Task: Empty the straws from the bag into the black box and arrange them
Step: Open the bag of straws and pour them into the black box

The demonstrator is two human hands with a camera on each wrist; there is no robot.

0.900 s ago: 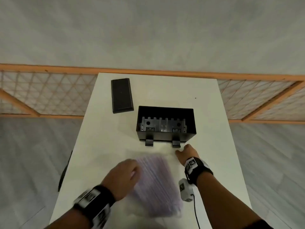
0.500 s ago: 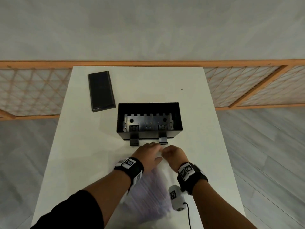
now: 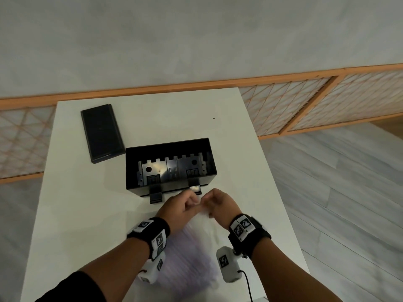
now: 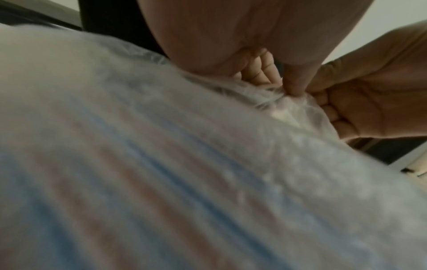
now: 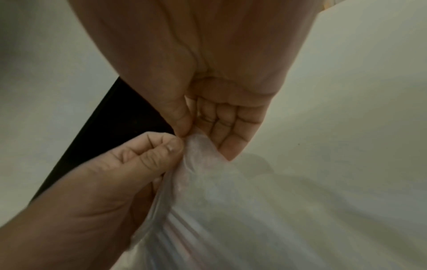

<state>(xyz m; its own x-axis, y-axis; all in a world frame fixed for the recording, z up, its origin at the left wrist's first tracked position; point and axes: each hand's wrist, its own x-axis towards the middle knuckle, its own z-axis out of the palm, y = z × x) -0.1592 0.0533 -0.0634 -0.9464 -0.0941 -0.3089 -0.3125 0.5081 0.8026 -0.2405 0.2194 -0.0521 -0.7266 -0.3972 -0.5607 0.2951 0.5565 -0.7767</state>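
A clear plastic bag [image 3: 202, 232] full of pale striped straws [image 3: 187, 264] lies on the white table [image 3: 76, 214] between my forearms. Both hands meet at the bag's far end, just in front of the open black box [image 3: 170, 164]. My left hand [image 3: 185, 205] pinches the bunched bag top [image 4: 289, 102] between thumb and fingers. My right hand [image 3: 216, 203] pinches the same bunched plastic [image 5: 196, 148] from the other side. The straws [image 4: 161, 182] show through the plastic as blurred blue and reddish stripes. The box holds a metal insert and no straws.
The box's flat black lid [image 3: 101, 132] lies on the table at the far left. Two black clips stick out from the box's near wall [image 3: 156, 196]. A wooden lattice rail [image 3: 305, 110] runs behind the table, and grey floor surrounds it.
My left hand left the side of the bag and moved forward to meet my right hand at the bag's far end. Both now pinch the bunched top, lifted slightly.
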